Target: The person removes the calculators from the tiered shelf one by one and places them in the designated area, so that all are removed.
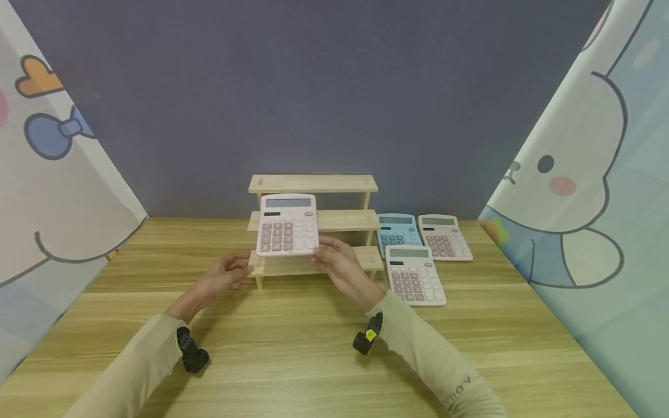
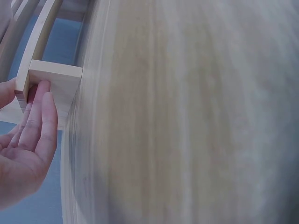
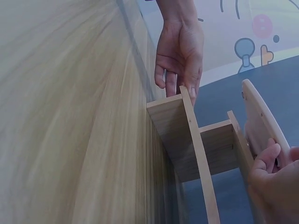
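Note:
A pink-and-white calculator (image 1: 287,226) is tilted up in front of a three-tier wooden display stand (image 1: 345,220), its keys and screen facing me. My right hand (image 1: 340,264) pinches its lower right corner. The right wrist view shows the calculator (image 3: 264,114) edge-on above the lower tiers, with the thumb near its rim. At the left end of the bottom tier, my left hand (image 1: 227,274) grips the board. In the left wrist view that left hand (image 2: 30,144) has its fingers under the board and the thumb by its upper side.
Right of the stand lie a blue calculator (image 1: 398,232), a pink calculator (image 1: 444,238) and, nearer to me, another pink calculator (image 1: 416,276). The wooden table (image 1: 292,354) meets a dark backdrop (image 1: 313,93). Cartoon-printed cloths (image 1: 569,174) flank both sides.

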A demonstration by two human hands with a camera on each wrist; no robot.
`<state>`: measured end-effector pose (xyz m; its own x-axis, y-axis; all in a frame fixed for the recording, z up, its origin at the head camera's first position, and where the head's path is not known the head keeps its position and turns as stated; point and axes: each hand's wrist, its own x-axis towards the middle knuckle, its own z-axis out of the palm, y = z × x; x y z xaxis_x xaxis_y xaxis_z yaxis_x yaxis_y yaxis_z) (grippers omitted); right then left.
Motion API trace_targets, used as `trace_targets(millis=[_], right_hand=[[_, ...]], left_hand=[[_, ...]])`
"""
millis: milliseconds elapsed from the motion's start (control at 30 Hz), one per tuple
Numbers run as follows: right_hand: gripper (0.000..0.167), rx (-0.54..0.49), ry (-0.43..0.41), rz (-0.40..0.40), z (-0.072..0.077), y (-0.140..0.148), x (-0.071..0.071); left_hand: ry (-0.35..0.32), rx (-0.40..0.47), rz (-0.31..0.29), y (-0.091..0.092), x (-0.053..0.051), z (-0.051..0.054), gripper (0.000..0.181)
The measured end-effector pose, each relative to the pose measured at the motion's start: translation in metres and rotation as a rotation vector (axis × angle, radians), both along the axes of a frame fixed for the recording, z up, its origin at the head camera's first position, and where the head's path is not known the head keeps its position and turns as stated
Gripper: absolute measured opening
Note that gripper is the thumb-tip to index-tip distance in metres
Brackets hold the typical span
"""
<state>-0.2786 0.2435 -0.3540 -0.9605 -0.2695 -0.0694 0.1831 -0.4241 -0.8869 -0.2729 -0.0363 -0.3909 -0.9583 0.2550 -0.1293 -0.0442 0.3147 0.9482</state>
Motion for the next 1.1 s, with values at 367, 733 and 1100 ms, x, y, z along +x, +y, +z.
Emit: trace_targets(millis=[367, 733, 1100], right_hand=[[0.042, 0.001, 0.02, -0.007, -0.001, 0.012, 0.003], [0.044, -0.007, 0.031, -0.006, -0.001, 0.04, 0.008], [0.048, 0.033, 0.001, -0.02, -0.003, 0.069, 0.013]], left_hand=[[-0.004, 0.001, -0.001, -0.001, 0.0, -0.001, 0.066], [-0.012, 0.0, -0.002, -0.001, 0.0, 0.0, 0.067], [0.003, 0.007, -0.015, -0.001, 0.001, 0.0, 0.067]])
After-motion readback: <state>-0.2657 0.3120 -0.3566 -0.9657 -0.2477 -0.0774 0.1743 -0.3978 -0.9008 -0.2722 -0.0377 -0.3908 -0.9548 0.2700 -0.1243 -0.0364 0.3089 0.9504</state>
